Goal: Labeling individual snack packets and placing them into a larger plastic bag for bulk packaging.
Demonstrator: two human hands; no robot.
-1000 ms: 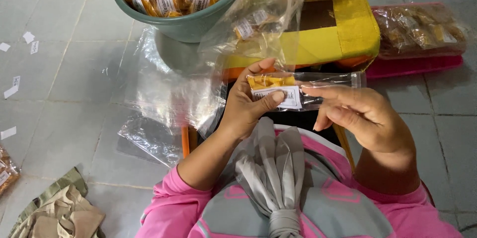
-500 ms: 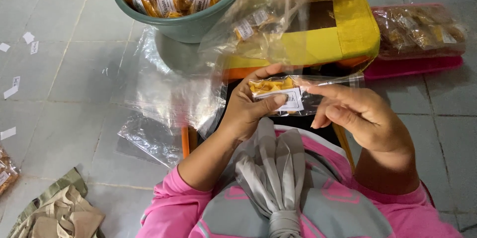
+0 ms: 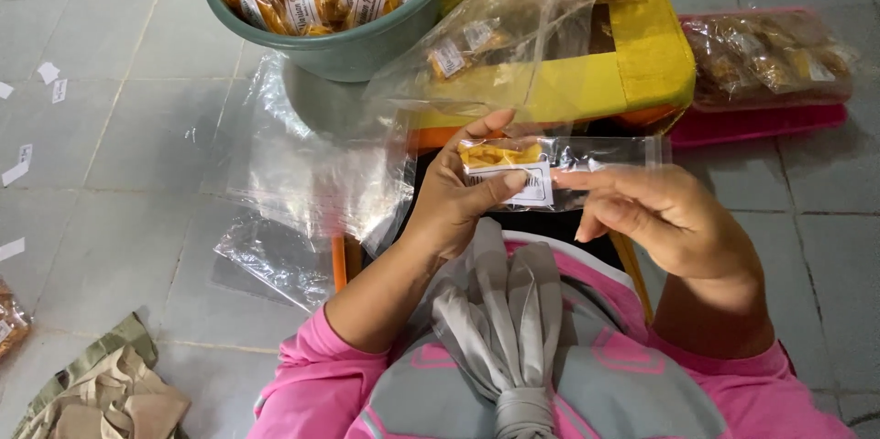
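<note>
Gripping a small clear snack packet (image 3: 532,169) with yellow chips and a white label, left hand (image 3: 458,196) pinching its filled end, right hand (image 3: 655,214) fingertips now pressing lower along the empty end than a second ago. Sitting beyond both hands: green basin (image 3: 367,45) of filled packets, yellow box (image 3: 642,59).

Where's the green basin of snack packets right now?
In the head view, the green basin sits on the tiled floor at upper left, beside the yellow box and beyond the left hand.
</note>
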